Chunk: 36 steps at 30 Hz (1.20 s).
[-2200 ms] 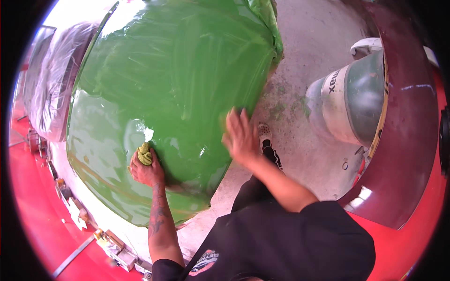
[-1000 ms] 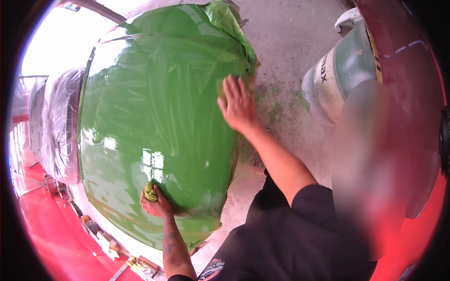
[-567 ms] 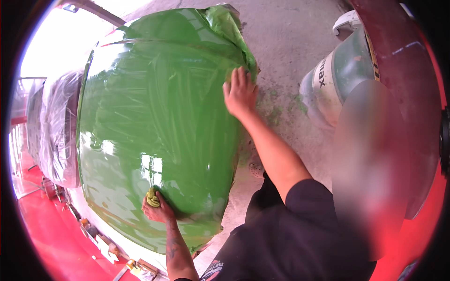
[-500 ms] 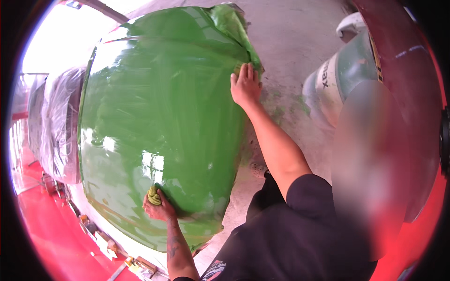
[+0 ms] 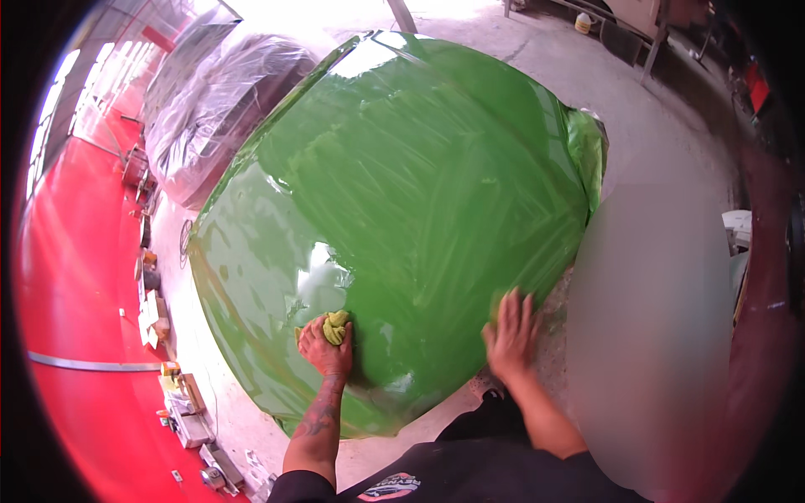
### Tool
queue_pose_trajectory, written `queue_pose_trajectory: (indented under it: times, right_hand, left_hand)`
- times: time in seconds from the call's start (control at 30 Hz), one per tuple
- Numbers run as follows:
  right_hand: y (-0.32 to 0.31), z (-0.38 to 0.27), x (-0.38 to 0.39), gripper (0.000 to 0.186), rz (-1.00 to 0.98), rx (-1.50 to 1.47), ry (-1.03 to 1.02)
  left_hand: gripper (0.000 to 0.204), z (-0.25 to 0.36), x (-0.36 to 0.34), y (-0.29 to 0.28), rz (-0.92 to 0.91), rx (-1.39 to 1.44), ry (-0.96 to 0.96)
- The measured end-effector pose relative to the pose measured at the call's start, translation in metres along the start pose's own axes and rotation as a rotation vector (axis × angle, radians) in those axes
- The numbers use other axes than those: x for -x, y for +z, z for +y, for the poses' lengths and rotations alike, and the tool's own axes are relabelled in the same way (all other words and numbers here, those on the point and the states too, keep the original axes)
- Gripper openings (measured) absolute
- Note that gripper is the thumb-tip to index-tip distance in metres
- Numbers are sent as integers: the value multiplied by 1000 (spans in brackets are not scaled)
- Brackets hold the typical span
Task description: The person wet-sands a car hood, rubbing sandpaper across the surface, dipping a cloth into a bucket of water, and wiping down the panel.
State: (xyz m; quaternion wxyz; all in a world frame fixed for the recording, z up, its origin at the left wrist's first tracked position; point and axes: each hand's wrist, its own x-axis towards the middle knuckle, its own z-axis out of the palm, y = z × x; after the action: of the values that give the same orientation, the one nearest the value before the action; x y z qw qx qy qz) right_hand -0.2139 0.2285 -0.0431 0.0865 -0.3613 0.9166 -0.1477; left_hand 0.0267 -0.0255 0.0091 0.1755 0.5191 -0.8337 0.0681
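A glossy green car bonnet panel (image 5: 419,210) with cloudy streaks fills the middle, a crumpled green sheet (image 5: 587,151) at its right corner. My left hand (image 5: 325,344) is closed around a bunched yellow cloth (image 5: 334,329) on the lower middle of the panel, below a bright reflection. My right hand (image 5: 511,331) lies to the right near the panel's edge, fingers stretched out flat and slightly blurred; something yellowish shows at its fingertips, too indistinct to name.
A plastic-wrapped dark panel (image 5: 222,109) stands at upper left. Tools and boxes (image 5: 184,415) line a red surface (image 5: 75,293) on the left. Metal stands (image 5: 650,46) and a small tub (image 5: 583,23) sit at upper right; a large blurred patch covers the right side.
The view has turned, showing more of the far floor and stands. My right hand has moved back along the panel from the corner sheet. My left hand still grips the cloth.
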Motion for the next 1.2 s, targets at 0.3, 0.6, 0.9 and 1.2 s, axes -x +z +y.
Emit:
queue_pose_trajectory:
  times: [0.3,0.6,0.9,1.2]
  right_hand:
    - [-43,121,-148,62,172,-24,402]
    - [22,-35,50,73,-96,82,-287]
    - [-65,88,-165,60,99,56,368]
    - [21,-51,56,72,-195,-19,-377]
  left_hand:
    - [53,20,-2,9,2,86,29]
    - [54,9,0,3,-28,24,-18]
    - [55,22,-3,8,-28,92,4]
    - [56,9,2,8,-26,65,-25]
